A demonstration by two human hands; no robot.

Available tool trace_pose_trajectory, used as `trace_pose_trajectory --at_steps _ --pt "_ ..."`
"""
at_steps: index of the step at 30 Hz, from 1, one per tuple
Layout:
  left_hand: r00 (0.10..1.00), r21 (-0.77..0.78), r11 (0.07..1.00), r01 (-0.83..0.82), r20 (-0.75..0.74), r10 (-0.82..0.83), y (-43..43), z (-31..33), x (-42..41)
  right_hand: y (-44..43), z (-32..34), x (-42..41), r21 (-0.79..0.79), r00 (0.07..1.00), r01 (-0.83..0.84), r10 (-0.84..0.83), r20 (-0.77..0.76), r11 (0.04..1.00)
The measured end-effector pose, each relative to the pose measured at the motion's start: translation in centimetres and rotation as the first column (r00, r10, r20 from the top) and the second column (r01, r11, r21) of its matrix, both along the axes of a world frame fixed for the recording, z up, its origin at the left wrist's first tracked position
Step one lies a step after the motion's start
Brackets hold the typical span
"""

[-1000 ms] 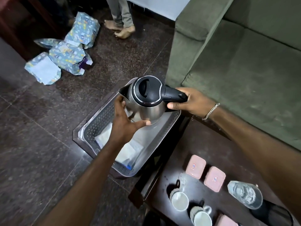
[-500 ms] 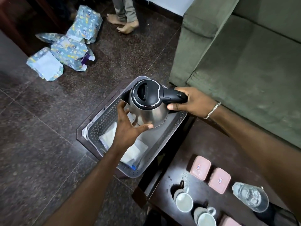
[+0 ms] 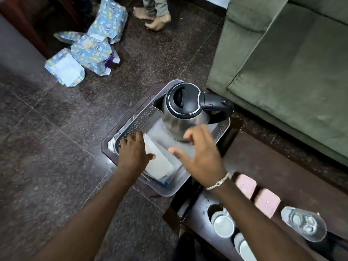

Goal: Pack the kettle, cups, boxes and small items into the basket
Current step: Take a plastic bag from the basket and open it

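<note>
A steel kettle (image 3: 185, 113) with a black lid and handle stands upright in the far end of the grey perforated basket (image 3: 131, 125). A white packet (image 3: 160, 162) lies flat in the near half of the basket. My left hand (image 3: 134, 153) hovers over the basket's near left side with fingers spread, holding nothing. My right hand (image 3: 202, 157) is just in front of the kettle, fingers apart and blurred, empty. On the dark table sit two pink boxes (image 3: 245, 185) (image 3: 267, 204), two white cups (image 3: 223, 225) (image 3: 244, 247) and a clear glass lid (image 3: 303, 223).
A green sofa (image 3: 282, 72) stands behind the table at right. Patterned blue packages (image 3: 90, 51) lie on the dark stone floor at the back left. Another person's bare feet (image 3: 156, 21) are at the top. The basket rests on a dark stool (image 3: 120, 127).
The kettle went down into the basket and both hands let go of it. My right hand left the handle and moved toward me; my left hand pulled back to the basket's near left.
</note>
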State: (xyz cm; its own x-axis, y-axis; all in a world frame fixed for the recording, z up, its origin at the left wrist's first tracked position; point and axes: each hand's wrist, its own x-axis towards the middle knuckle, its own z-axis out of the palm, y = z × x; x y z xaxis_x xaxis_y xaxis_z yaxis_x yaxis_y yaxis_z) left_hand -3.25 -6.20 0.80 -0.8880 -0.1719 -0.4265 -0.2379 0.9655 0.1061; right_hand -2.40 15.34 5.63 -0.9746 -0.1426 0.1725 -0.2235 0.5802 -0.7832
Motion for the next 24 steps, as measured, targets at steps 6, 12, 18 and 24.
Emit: trace_pose_trajectory --at_steps 6,12,18,24 --pt "0.993 -0.176 0.984 -0.01 0.112 0.03 0.0 -0.4 -0.3 -6.4 -5.2 3.2 0.207 0.864 -0.278 0.149 0.481 0.938" --pt "0.974 0.103 0.97 -0.22 0.079 0.213 -0.9 -0.3 -1.6 -7.8 -6.6 3.0 0.254 0.831 -0.343 0.166 0.531 0.904" --pt "0.902 0.379 0.823 -0.423 0.088 0.423 -1.3 0.9 -1.2 -7.7 -5.1 3.1 0.187 0.859 -0.307 0.187 0.476 0.933" --pt "0.805 0.751 0.415 -0.514 0.256 0.535 1.0 4.7 -0.1 -5.8 -2.7 3.2 -0.064 0.889 -0.031 0.057 0.455 0.997"
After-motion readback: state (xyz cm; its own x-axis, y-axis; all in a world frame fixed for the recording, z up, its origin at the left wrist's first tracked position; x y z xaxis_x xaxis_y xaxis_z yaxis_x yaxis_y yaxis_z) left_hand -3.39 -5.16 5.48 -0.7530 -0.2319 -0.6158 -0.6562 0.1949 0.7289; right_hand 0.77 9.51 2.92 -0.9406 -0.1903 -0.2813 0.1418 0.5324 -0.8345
